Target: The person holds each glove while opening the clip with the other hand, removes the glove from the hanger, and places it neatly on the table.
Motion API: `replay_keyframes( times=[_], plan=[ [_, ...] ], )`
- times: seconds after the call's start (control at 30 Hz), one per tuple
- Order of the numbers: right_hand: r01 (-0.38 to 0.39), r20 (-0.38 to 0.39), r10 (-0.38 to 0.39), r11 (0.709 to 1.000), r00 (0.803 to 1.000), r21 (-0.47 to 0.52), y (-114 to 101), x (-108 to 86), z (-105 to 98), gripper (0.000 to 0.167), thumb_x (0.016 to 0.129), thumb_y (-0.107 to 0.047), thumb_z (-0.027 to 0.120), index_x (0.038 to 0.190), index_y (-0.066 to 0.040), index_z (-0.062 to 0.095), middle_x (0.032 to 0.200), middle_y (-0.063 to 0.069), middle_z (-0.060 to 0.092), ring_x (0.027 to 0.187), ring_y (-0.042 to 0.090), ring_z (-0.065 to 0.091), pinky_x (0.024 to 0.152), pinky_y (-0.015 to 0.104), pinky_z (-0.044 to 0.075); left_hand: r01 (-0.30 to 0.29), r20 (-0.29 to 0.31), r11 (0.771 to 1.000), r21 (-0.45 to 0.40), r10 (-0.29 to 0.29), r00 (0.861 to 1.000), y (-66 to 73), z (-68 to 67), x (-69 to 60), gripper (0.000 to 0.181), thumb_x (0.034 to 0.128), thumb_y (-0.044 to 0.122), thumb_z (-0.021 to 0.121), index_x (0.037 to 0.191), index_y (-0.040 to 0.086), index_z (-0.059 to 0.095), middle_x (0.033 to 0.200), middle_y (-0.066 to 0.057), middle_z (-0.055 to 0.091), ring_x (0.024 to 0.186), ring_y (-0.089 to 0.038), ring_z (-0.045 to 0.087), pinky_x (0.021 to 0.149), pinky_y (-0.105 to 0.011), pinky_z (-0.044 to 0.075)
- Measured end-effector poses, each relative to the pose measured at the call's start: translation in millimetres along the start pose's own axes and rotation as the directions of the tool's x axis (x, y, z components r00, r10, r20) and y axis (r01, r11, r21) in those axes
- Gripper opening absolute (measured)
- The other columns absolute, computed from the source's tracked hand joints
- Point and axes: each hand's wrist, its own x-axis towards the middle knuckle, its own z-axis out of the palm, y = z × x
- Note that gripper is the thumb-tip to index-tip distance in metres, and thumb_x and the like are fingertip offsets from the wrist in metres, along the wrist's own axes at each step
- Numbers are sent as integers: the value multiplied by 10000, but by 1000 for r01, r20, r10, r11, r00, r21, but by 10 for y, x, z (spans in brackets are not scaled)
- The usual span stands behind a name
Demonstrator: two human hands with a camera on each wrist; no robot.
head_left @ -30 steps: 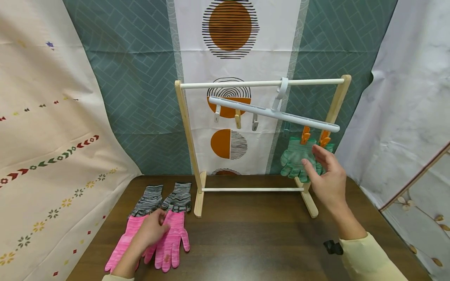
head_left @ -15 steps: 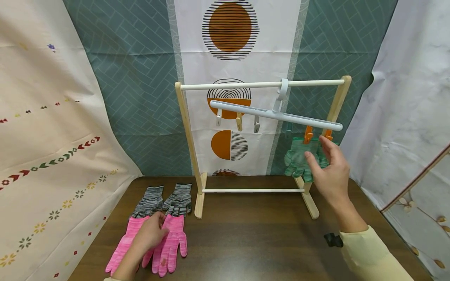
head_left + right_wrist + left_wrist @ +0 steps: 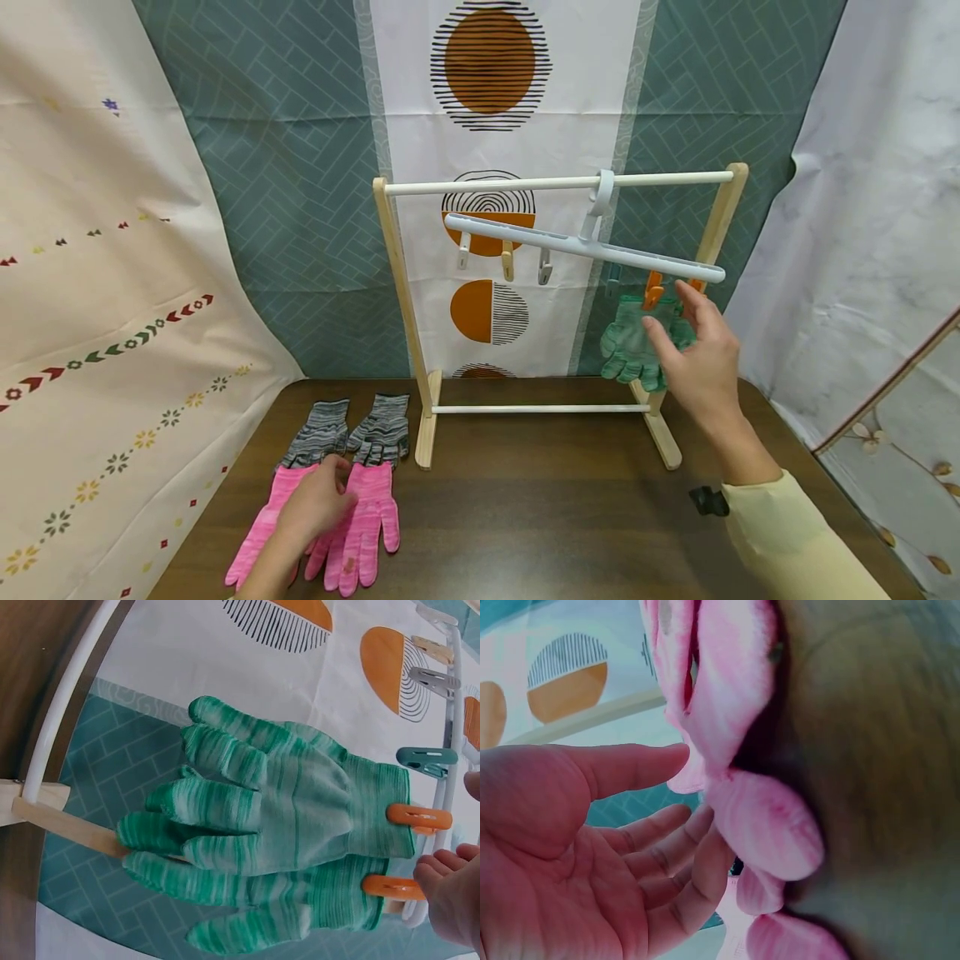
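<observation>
My left hand (image 3: 318, 497) is over the pink gloves (image 3: 367, 525), which lie on the table at lower left. In the left wrist view its thumb and fingers are apart; the fingertips are beside the pink glove (image 3: 761, 821), and I cannot tell whether they touch it. My right hand (image 3: 705, 367) is raised near the low end of the hanger (image 3: 525, 236), thumb and fingers spread with nothing between them. Green striped gloves (image 3: 300, 802) hang there by orange clothespins (image 3: 418, 817). In the right wrist view the fingertips are close to the lower orange clothespin (image 3: 391, 887).
A wooden rack (image 3: 405, 283) stands at the back and bears the tilted hanger. White, beige, grey and teal clothespins (image 3: 544, 267) hang along it. Grey striped gloves (image 3: 381, 429) lie behind the pink ones on the brown table (image 3: 525, 517). Patterned cloths surround the table.
My right hand has risen slightly toward the hanger's low end. The hanger has swung a little. My left hand and the nearer pink glove have shifted slightly toward me.
</observation>
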Motion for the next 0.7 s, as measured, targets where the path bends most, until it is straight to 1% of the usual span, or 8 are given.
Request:
replay_keyframes(
  times=[0.1,0.2,0.27,0.37,0.5,0.57,0.7],
  plan=[
    [-8,18,8,1000,1000,-10,-7,18,11,627,928,-59,826,1493,20,566,1458,202,615,1363,361,574,1085,126,376,0,-3,1000,-6,0,1000,4,-26,-2,469,846,76,765,1269,-37,597,898,-46,642,787,-217,610,664,-428,499],
    [-23,34,24,1000,999,-16,-9,32,20,633,937,-77,821,1505,12,556,1476,195,602,1385,349,559,1110,146,368,2,-9,1000,-7,-2,1000,5,-58,3,458,872,83,765,1280,-35,593,921,-57,649,794,-223,618,662,-437,505],
    [-33,40,34,999,999,-19,-5,39,26,637,940,-87,820,1510,11,551,1484,196,596,1392,346,553,1119,156,367,3,-21,1000,-7,-3,1000,8,-76,19,473,892,87,769,1307,-43,583,938,-71,651,796,-226,617,668,-443,510],
    [-47,45,48,999,998,-21,-1,49,28,642,944,-97,818,1514,12,545,1486,201,592,1395,349,550,1127,168,370,-9,-51,1000,-17,9,999,15,-105,39,530,911,107,787,1360,-62,562,985,-118,666,838,-266,645,700,-481,534],
    [-63,51,65,998,997,-27,2,58,33,643,950,-108,814,1517,14,538,1484,209,591,1391,355,553,1142,211,388,-49,-111,997,-53,43,993,58,-145,32,613,924,141,804,1435,-62,532,1114,-215,695,943,-347,686,770,-539,555],
    [-72,55,74,997,996,-31,1,61,37,640,954,-114,811,1517,18,536,1478,215,593,1387,359,555,1149,249,403,-76,-133,994,-84,64,989,92,-167,23,630,934,140,801,1458,-60,513,1174,-260,684,971,-376,693,776,-546,564],
    [-86,57,87,996,995,-32,-5,76,48,633,961,-133,806,1512,25,538,1465,226,599,1374,369,564,1150,292,422,-120,-169,983,-140,96,981,162,-207,5,650,947,137,800,1491,-38,489,1248,-287,659,1017,-406,695,800,-553,575]
  ],
)
